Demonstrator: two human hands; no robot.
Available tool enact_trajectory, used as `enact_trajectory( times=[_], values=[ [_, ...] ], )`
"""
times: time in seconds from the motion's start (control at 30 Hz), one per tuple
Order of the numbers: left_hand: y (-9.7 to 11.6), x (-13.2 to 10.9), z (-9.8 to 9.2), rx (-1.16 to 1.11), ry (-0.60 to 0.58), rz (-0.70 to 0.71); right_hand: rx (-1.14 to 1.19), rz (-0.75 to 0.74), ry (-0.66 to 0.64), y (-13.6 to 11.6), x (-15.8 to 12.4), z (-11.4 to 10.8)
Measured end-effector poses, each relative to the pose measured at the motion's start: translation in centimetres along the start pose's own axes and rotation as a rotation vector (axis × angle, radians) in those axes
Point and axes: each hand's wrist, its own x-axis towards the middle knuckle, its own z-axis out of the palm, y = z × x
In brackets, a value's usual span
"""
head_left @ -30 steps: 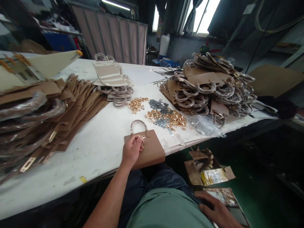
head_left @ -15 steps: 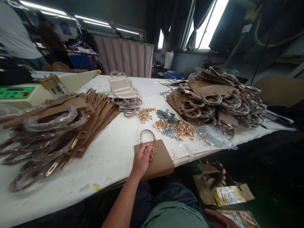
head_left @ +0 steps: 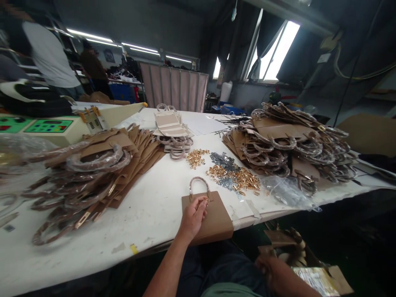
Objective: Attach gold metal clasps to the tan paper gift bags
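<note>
Right hand [head_left: 268, 266] nearer, boxy brown bag [head_left: 219, 214], arched handle [head_left: 199, 178]

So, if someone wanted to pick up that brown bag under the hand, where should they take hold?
Probably the handle of the brown bag, at the top of its loop, coming from the far side: the open arch juts beyond the bag's top edge, clear of the left hand, which covers part of the bag.
</note>
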Motion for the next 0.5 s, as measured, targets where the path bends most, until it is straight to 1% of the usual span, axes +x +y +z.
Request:
enact_trajectory(
  times=[0.07,0.1,0.13,0.17,0.2,0.27,0.33,0.4,0.5],
  values=[
    [-0.1,0.0,0.0,0.009,0.0,0.004,0.086,-0.181,-0.093,-3.7,0.6,-2.5],
    [-0.1,0.0,-0.1,0.014,0.001,0.006,0.151,-0.245,-0.103,-5.8,1.2,-3.5],
    [-0.1,-0.1,-0.1,0.019,0.004,0.008,0.212,-0.296,-0.043,-7.9,2.0,-4.2],
    [-0.1,-0.1,-0.1,0.025,0.007,0.009,0.252,-0.335,0.048,-9.9,3.1,-4.6],
    [-0.1,-0.1,-0.1,0.029,0.01,0.01,0.281,-0.362,0.146,-11.7,4.3,-4.8],
    [-0.2,-0.1,-0.1,0.037,0.012,0.009,0.33,-0.389,0.266,-14.7,7.0,-4.4],
    [-0.1,0.0,-0.1,0.055,0.016,0.004,0.382,-0.395,0.304,-16.5,9.4,-3.6],
    [0.2,0.0,-0.1,0.091,0.043,0.021,0.417,-0.404,0.3,-17.2,10.9,-2.7],
    [1.3,-1.3,0.1,0.134,0.111,0.046,0.397,-0.415,0.244,-16.9,11.3,-1.4]
  ],
)
